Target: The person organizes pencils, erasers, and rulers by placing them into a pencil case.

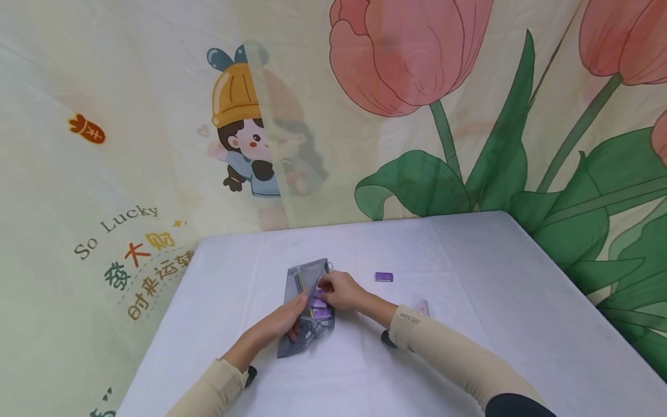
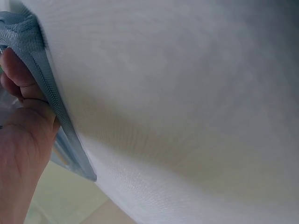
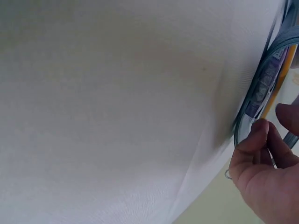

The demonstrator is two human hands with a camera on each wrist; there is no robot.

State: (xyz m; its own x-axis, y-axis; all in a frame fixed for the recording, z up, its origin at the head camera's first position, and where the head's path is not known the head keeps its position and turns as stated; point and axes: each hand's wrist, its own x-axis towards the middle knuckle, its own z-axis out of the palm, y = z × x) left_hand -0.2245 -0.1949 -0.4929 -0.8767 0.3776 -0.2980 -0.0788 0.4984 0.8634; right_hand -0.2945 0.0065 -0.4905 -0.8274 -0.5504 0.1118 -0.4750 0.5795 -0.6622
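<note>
A see-through grey-blue zip pencil pouch [image 1: 307, 272] is tilted over the table, its zipped side open to the right. My left hand [image 1: 283, 318] grips it, thumb on the front; in the left wrist view the fingers curl behind the zip edge [image 2: 49, 88]. Inside are several purple erasers [image 1: 321, 313] and slim pencils, one with a yellow shaft [image 3: 280, 81]. At the opening, the right hand [image 1: 344, 291] has thumb and fingertips pinched together, right at the end of the uppermost purple eraser [image 1: 319, 294]. Those fingertips hide what lies between them.
Another purple eraser [image 1: 384, 277] lies on the white table [image 1: 469, 260], beyond the right hand. A small clear object with pinkish marks [image 1: 424, 307] is partly hidden by the right sleeve [image 1: 448, 353]. A printed curtain [image 1: 312, 208] hangs behind the table.
</note>
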